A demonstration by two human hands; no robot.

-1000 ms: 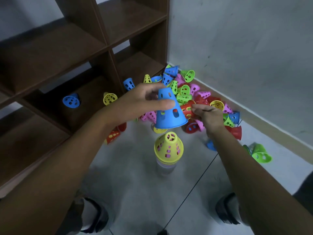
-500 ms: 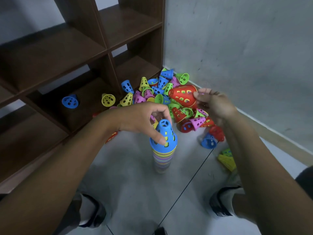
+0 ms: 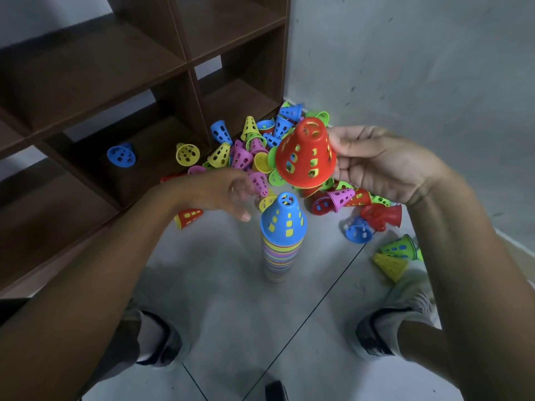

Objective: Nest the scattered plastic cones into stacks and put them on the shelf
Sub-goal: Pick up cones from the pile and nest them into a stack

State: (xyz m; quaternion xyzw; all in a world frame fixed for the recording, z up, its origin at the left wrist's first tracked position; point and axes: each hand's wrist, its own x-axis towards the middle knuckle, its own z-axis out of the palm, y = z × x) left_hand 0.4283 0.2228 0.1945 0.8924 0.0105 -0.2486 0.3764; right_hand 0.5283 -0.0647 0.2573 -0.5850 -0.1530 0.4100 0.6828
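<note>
Cones [image 3: 260,157] lie scattered in a heap at the centre of the frame, in the corner between the shelf [image 3: 139,91] and the wall. Your right hand [image 3: 382,166] grips a red cone [image 3: 305,157], thumb and fingers curled round its side, right of centre. Your left hand [image 3: 223,192] hangs blurred, fingers relaxed and holding nothing, just left of the stack [image 3: 282,235], which stands upright on the floor [image 3: 220,285], blue cone uppermost. One blue cone [image 3: 121,154] and one yellow cone [image 3: 187,154] lie in the shelf's lower compartment.
</note>
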